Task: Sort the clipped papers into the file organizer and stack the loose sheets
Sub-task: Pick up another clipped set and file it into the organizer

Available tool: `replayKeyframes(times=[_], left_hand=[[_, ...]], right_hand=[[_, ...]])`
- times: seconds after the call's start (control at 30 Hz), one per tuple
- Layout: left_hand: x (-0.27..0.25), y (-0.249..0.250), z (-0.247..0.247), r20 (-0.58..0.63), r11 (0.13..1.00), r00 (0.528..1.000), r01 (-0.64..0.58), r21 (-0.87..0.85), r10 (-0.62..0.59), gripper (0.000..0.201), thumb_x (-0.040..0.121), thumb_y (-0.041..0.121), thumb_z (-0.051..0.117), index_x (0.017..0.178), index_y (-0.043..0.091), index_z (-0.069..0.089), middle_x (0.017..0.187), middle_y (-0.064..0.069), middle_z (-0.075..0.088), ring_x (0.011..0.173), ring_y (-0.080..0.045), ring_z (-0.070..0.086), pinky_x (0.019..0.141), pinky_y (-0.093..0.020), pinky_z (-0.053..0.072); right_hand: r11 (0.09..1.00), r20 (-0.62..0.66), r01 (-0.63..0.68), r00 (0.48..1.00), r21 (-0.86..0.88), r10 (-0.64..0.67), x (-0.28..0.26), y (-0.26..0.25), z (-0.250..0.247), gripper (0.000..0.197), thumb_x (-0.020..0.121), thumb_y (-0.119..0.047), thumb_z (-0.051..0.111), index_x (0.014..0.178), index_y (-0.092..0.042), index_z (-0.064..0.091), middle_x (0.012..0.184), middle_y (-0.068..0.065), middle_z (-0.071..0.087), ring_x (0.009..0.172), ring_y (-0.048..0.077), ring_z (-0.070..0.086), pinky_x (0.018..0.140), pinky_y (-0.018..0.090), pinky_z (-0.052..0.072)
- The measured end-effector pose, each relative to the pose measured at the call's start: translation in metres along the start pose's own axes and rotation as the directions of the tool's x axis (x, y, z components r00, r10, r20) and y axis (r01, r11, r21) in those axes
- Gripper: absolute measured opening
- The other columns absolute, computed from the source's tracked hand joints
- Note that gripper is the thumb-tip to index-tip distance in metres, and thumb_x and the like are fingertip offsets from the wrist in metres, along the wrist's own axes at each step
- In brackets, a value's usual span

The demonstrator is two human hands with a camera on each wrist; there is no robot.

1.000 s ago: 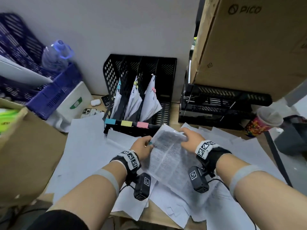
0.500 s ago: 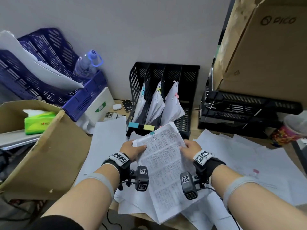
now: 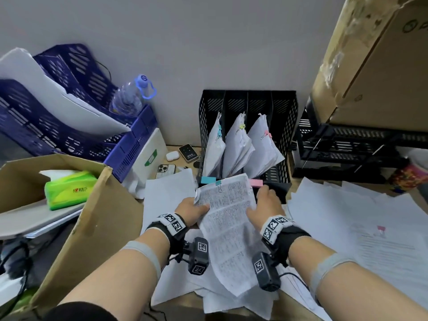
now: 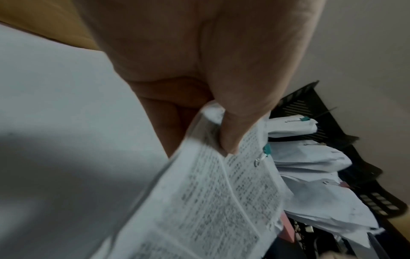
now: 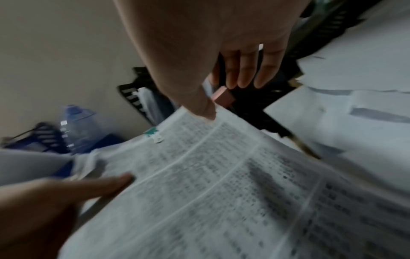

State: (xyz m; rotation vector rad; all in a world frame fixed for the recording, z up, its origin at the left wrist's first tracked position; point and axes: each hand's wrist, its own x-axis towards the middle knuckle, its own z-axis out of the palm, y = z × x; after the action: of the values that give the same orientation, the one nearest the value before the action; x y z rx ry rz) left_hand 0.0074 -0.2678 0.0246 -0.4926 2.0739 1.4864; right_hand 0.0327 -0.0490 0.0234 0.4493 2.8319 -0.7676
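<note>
I hold a bundle of printed papers (image 3: 228, 225) with a teal binder clip (image 3: 218, 183) on its top edge, raised off the desk. My left hand (image 3: 196, 208) pinches its left edge, thumb on top (image 4: 228, 140). On the right edge, my right hand (image 3: 259, 200) grips it with the thumb on the print (image 5: 204, 108). Just behind stands the black file organizer (image 3: 284, 117). Three of its slots hold clipped bundles, above blue (image 3: 208, 180) and pink (image 3: 256, 182) labels. The bundle hides the middle label.
Loose white sheets (image 3: 347, 205) cover the desk, with a pink-clipped bundle (image 3: 379, 230) at right. An open cardboard box (image 3: 97, 216) stands left, with blue trays (image 3: 69, 112) and a bottle (image 3: 129, 98) behind. Black trays (image 3: 347, 144) under a large carton (image 3: 370, 66) stand right.
Both hands have lifted the printed bundle off the desk and tilted it up in front of the organizer. The head view has swung left.
</note>
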Motion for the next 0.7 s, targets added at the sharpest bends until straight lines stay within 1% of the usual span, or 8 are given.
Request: replayKeyframes(times=[0.1,0.17,0.23,0.3,0.4,0.5,0.6,0.7], left_hand=[[0.0,0.013,-0.002,0.039,0.99,0.994,-0.105,0.093,0.102,0.024,0.091,0.007,0.06,0.113,0.002,0.067,0.107,-0.022,0.072,0.099,-0.039,0.071,0.084,-0.055,0.059],[-0.004,0.024,-0.001,0.093,0.963,0.977,-0.207,0.172,0.193,0.028,0.087,0.005,0.058,0.114,0.002,0.068,0.104,-0.019,0.072,0.096,-0.035,0.071,0.086,-0.054,0.059],[-0.007,0.036,0.003,0.165,0.943,0.954,-0.278,0.183,0.249,0.025,0.086,0.002,0.055,0.108,0.003,0.067,0.094,-0.017,0.069,0.086,-0.031,0.069,0.081,-0.051,0.061],[-0.008,0.046,0.006,0.239,0.938,0.926,-0.326,0.118,0.292,0.021,0.089,0.004,0.057,0.107,-0.004,0.061,0.09,-0.019,0.063,0.078,-0.027,0.067,0.073,-0.044,0.064],[-0.01,0.059,0.006,0.348,0.903,0.856,-0.427,0.058,0.382,0.046,0.085,0.044,0.071,0.117,0.012,0.061,0.102,-0.01,0.07,0.087,-0.014,0.072,0.075,-0.03,0.061],[-0.001,0.07,0.003,0.307,0.858,0.83,-0.508,0.072,0.466,0.056,0.081,0.066,0.057,0.116,0.023,0.067,0.113,-0.004,0.069,0.101,-0.014,0.068,0.084,-0.032,0.057],[0.027,0.075,0.001,0.089,0.8,0.852,-0.517,0.304,0.517,0.041,0.086,0.055,0.055,0.111,0.027,0.071,0.121,-0.012,0.058,0.104,-0.022,0.062,0.1,-0.041,0.052],[0.045,0.073,0.001,0.101,0.724,0.907,-0.389,0.57,0.408,0.044,0.091,0.031,0.06,0.135,0.036,0.058,0.149,-0.01,0.028,0.134,-0.029,0.043,0.114,-0.032,0.036]], right_hand=[[0.995,0.384,0.055,0.92,0.08,-0.082,-0.016,-0.033,0.008,0.069,0.072,-0.061,0.069,0.118,-0.02,0.037,0.109,0.002,0.06,0.077,0.015,0.058,0.055,0.026,0.044],[0.997,0.485,0.056,0.872,0.043,-0.07,-0.024,-0.053,0.019,0.1,0.065,-0.073,0.067,0.139,-0.02,0.024,0.122,0.009,0.062,0.086,0.023,0.065,0.058,0.028,0.051],[0.999,0.404,0.042,0.914,-0.017,-0.032,-0.027,-0.064,0.027,0.098,0.071,-0.063,0.065,0.144,-0.017,0.017,0.119,0.013,0.065,0.089,0.029,0.069,0.072,0.036,0.059],[0.999,0.299,0.016,0.954,-0.044,-0.002,-0.029,-0.071,0.024,0.076,0.081,-0.035,0.058,0.143,-0.014,0.019,0.104,0.014,0.067,0.085,0.032,0.07,0.074,0.039,0.06],[1.0,0.152,0.002,0.988,0.0,-0.001,-0.031,-0.074,0.004,0.055,0.085,-0.015,0.046,0.136,-0.019,0.027,0.089,0.01,0.064,0.075,0.034,0.069,0.065,0.04,0.06],[0.981,0.087,-0.047,0.996,0.19,0.031,-0.034,-0.074,-0.023,0.053,0.085,-0.009,0.038,0.132,-0.03,0.027,0.081,0.012,0.068,0.063,0.031,0.072,0.058,0.044,0.062],[0.915,0.036,-0.059,0.998,0.399,0.048,-0.037,-0.078,-0.053,0.044,0.087,-0.003,0.035,0.125,-0.026,0.036,0.078,0.015,0.07,0.053,0.023,0.071,0.051,0.036,0.061],[0.9,-0.126,-0.034,0.987,0.435,0.098,-0.035,-0.084,-0.08,0.027,0.088,-0.01,0.044,0.112,-0.002,0.054,0.075,0.014,0.071,0.058,0.024,0.07,0.053,0.03,0.058]])
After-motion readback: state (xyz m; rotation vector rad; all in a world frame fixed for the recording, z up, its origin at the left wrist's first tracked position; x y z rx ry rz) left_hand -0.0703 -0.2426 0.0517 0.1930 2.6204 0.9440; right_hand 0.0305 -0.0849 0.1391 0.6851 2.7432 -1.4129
